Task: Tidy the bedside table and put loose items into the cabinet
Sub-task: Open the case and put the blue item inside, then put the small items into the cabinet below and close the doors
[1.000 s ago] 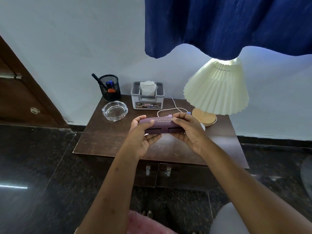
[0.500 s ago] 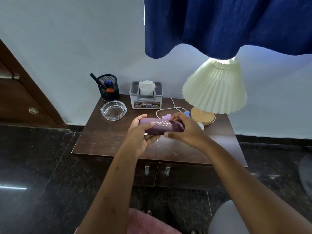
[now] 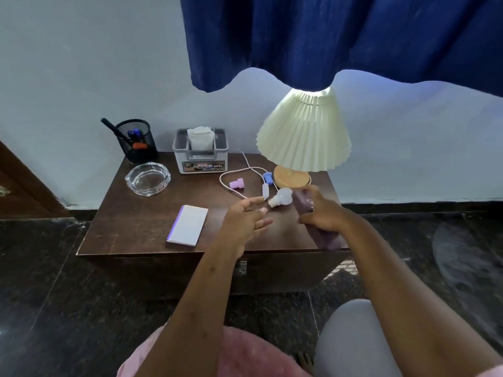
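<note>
Carrying the Purple Case Toward the Cabinet

Step in hand: the purple case [image 3: 328, 240], one of the loose items, is off the bedside table [image 3: 130, 227] and held over its front right corner. The right hand [image 3: 321, 213] grips the case around its middle, fingers curled round it, with the case pointing end-on away from the person. The left hand [image 3: 245, 221] hovers above the table top, fingers spread and holding nothing.

Next move, as a judgement: the cabinet [image 3: 285, 273] below the table top appears closed, with one door handle [image 3: 243, 268] showing. The free left hand is best placed to pull a door open so that the right hand can set the case inside.

Still on the table top: a white bulb [image 3: 280, 198] just beside the left fingertips, a notepad [image 3: 187, 225], a pink fitting [image 3: 236, 184], a blue fitting [image 3: 267, 177] and the lamp cord [image 3: 246, 170].

Change from the earlier frames: both hands then held the case level, one at each end, above the middle of the table. The left hand has since let go, and the case has turned and moved to the right. The notepad and bulb, then hidden behind the hands, now show.
</note>
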Motion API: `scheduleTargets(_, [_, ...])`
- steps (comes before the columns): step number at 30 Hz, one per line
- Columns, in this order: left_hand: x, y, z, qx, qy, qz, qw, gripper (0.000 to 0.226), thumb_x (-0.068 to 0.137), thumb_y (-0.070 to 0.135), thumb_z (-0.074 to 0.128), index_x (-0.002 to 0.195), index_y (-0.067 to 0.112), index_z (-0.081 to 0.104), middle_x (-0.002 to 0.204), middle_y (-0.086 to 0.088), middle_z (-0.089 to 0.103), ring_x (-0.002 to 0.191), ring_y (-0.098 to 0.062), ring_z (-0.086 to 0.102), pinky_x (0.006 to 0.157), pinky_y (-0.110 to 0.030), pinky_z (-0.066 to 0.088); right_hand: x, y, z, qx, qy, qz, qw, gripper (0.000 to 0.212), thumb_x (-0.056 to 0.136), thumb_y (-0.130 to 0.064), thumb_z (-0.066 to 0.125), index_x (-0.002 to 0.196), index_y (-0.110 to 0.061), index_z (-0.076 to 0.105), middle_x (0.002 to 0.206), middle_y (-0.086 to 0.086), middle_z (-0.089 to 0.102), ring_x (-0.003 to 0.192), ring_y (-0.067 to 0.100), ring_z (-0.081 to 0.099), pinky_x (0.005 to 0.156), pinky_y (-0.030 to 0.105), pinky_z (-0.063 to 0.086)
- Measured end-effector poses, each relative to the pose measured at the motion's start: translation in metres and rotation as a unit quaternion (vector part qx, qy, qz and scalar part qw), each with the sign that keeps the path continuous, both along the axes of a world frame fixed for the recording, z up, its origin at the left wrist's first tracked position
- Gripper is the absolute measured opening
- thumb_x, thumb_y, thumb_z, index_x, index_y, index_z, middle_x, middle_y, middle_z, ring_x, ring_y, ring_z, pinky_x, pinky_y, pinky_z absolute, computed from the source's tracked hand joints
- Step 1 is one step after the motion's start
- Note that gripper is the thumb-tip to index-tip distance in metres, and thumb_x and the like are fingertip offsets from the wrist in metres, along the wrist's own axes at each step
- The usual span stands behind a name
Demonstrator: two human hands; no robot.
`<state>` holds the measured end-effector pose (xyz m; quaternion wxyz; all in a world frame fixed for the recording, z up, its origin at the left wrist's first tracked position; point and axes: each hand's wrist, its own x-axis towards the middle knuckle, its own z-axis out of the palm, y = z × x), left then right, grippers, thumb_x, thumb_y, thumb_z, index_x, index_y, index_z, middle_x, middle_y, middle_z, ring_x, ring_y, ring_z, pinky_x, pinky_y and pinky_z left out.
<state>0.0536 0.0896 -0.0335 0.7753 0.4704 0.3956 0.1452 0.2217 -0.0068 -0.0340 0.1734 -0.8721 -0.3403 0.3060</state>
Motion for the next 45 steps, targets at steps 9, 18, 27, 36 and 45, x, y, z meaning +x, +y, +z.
scheduleTargets(9, [0.001, -0.005, -0.003, 0.053, 0.067, -0.023, 0.996, 0.026, 0.092, 0.006, 0.055, 0.117, 0.011, 0.062, 0.116, -0.006, 0.063, 0.081, -0.015, 0.065, 0.078, -0.026, 0.053, 0.011, 0.008, -0.039, -0.043, -0.113, -0.146, 0.982, 0.07, 0.085, -0.037, 0.063, 0.141, -0.035, 0.021, 0.129, 0.012, 0.045, 0.112, 0.034, 0.052, 0.083, 0.04, 0.046])
scheduleTargets(18, [-0.008, 0.015, -0.028, 0.234, 0.168, 0.008, 0.958, 0.021, 0.088, 0.005, 0.058, 0.105, 0.014, 0.064, 0.097, 0.001, 0.066, 0.087, -0.012, 0.061, 0.074, -0.021, 0.048, 0.001, 0.012, -0.059, 0.026, -0.23, -0.149, 0.961, 0.07, 0.085, -0.04, 0.065, 0.141, -0.02, 0.027, 0.127, 0.017, 0.046, 0.112, 0.04, 0.052, 0.083, 0.041, 0.047])
scheduleTargets(27, [0.003, 0.033, -0.04, 0.352, 0.218, -0.028, 0.91, 0.025, 0.087, 0.011, 0.063, 0.111, 0.017, 0.063, 0.115, 0.0, 0.065, 0.098, -0.011, 0.058, 0.082, -0.022, 0.047, 0.012, 0.027, -0.073, 0.036, -0.265, -0.205, 0.941, 0.068, 0.088, -0.044, 0.06, 0.143, -0.021, 0.028, 0.135, 0.016, 0.041, 0.117, 0.042, 0.048, 0.084, 0.045, 0.046])
scheduleTargets(36, [0.004, 0.035, -0.04, 0.351, 0.225, -0.038, 0.908, 0.027, 0.087, 0.013, 0.064, 0.113, 0.018, 0.062, 0.118, 0.0, 0.065, 0.097, -0.009, 0.055, 0.08, -0.021, 0.045, -0.011, 0.052, -0.061, 0.094, -0.411, -0.11, 0.9, 0.047, 0.084, -0.028, 0.062, 0.128, -0.016, 0.05, 0.133, 0.012, 0.05, 0.122, 0.039, 0.046, 0.102, 0.054, 0.033])
scheduleTargets(45, [-0.025, 0.042, -0.04, 0.357, 0.225, -0.029, 0.906, 0.022, 0.083, 0.009, 0.066, 0.104, 0.017, 0.064, 0.109, -0.001, 0.068, 0.097, -0.014, 0.062, 0.082, -0.022, 0.046, -0.026, 0.067, -0.073, 0.002, -0.386, 0.04, 0.922, 0.039, 0.087, -0.011, 0.053, 0.125, -0.02, 0.054, 0.145, 0.007, 0.036, 0.131, 0.034, 0.033, 0.108, 0.051, 0.026])
